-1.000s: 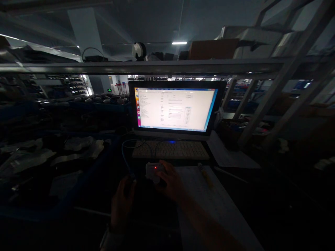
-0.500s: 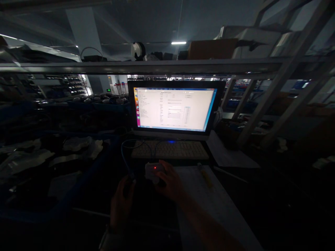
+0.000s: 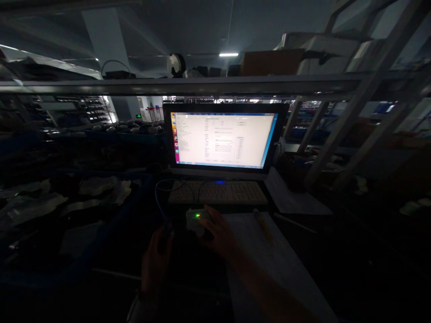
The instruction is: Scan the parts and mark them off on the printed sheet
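My right hand (image 3: 218, 231) grips a small pale electronic device (image 3: 193, 220) by its right side, fingers over the top and thumb below. Green and orange-red lights glow on the device's face. To the left, my left hand (image 3: 157, 253) is closed around the end of a blue cable (image 3: 159, 204); the plug itself is too dark to make out. A gap separates the cable end from the device. Behind both hands lies a white keyboard (image 3: 218, 193), below a lit monitor (image 3: 222, 141) that displays a window with lists and form fields.
A blue bin (image 3: 111, 235) of plastic-wrapped parts stands at left. Paper sheets (image 3: 269, 269) with a pen (image 3: 264, 226) lie at right, beside a thin pale rod (image 3: 295, 223). A metal shelf (image 3: 202, 85) carrying a cardboard box (image 3: 271, 62) spans above the monitor. The room is dark.
The device's single red light has become green and orange-red lights side by side. Both hands keep nearly the same place; the view has shifted slightly.
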A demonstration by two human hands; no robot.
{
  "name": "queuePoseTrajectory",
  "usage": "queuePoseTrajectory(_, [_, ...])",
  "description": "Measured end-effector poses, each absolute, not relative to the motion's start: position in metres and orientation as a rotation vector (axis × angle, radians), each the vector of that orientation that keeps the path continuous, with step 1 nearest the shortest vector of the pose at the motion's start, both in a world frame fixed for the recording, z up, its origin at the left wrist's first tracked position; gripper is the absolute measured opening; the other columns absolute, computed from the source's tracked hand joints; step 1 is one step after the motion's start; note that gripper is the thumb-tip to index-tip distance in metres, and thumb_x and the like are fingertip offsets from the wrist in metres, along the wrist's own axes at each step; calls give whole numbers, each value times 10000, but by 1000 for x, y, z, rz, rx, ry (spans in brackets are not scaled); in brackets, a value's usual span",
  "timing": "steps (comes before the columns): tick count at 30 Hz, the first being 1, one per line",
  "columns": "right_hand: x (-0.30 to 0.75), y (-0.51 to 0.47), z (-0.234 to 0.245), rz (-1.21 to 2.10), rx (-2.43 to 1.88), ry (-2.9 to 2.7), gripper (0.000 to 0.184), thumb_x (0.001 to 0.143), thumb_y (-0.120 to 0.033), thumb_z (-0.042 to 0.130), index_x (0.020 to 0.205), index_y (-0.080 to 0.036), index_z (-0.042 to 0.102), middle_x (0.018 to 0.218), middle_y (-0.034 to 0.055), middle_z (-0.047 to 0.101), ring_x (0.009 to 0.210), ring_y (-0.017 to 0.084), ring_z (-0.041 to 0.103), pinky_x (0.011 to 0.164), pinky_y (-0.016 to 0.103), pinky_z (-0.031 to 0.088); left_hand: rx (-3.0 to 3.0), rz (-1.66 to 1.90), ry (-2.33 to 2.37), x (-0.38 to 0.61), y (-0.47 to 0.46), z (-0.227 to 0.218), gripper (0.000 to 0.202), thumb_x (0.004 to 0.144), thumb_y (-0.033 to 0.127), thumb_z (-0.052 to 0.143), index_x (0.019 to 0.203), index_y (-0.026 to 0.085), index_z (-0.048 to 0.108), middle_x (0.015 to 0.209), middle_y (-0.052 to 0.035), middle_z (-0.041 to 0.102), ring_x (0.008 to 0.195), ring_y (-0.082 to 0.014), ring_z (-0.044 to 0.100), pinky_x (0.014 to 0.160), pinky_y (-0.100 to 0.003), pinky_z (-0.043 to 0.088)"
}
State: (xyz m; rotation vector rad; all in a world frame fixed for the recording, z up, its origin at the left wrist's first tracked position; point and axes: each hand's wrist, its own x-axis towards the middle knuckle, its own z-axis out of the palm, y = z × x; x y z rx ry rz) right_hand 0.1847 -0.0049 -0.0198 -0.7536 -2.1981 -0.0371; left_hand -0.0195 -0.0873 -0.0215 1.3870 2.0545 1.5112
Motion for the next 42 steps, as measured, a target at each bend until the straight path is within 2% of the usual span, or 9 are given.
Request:
queuePoseTrajectory(3, [186,-5,-19,-41,-745,-2212,400,750,-312,716,1110,-170,617,1398,228,450,1258,339,478,932,496,490,1386,1494,2085,-19,-88,-22,502,758,585,532,1082,209,608,1038,-100,705,943,-274,682,761,-370,565])
queuePoseTrajectory(6, [186,-5,-19,-9,-757,-2217,448,739,-303,723,1147,-163,604,1396,232,456,1260,340,479,935,493,490,1414,1526,2074,-19,-88,-23,494,770,585,532,1082,211,609,1045,-98,701,944,-268,680,774,-369,561])
queuePoseTrajectory(12, [184,-3,-21,81,-788,-2199,510,724,-289,706,1202,-188,560,1416,189,461,1289,309,461,986,491,462,1424,1644,1979,-20,-83,-16,479,760,595,560,1029,205,628,1021,-88,703,936,-250,679,799,-357,559])
queuePoseTrajectory(20, [185,-3,-23,104,-801,-2195,576,677,-246,741,1221,-202,555,1434,195,440,1303,335,444,969,514,471,1585,1705,1748,-10,-58,16,408,802,483,590,1086,191,602,1019,-79,701,935,-220,676,819,-343,551])
queuePoseTrajectory(25, [185,-4,-20,185,-815,-2175,635,676,-243,738,1271,-224,514,1442,163,444,1319,299,434,1002,485,456,1698,1693,1608,2,-40,20,345,808,444,581,1041,192,619,1019,-70,704,947,-207,677,836,-326,548])
queuePoseTrajectory(33, [184,-3,-19,160,-763,-2178,572,772,-325,674,1290,-162,495,1417,203,462,1328,298,423,1030,500,430,1726,1563,1579,5,-27,9,378,802,475,530,1036,195,624,1050,-69,696,992,-210,662,875,-342,539])
queuePoseTrajectory(39, [186,-15,-4,267,-812,-2245,703,728,-409,736,1332,-162,472,1481,209,375,1369,332,355,1044,512,408,1672,1598,1591,9,-29,8,382,785,487,532,1017,200,632,1058,-76,703,998,-225,661,893,-361,533])
queuePoseTrajectory(42, [200,-32,11,318,-810,-2211,709,768,-446,698,1369,-184,430,1449,175,436,1342,301,408,1035,477,429,1662,1586,1612,9,-29,6,402,780,509,536,1017,199,634,1049,-83,708,985,-235,667,867,-363,543])
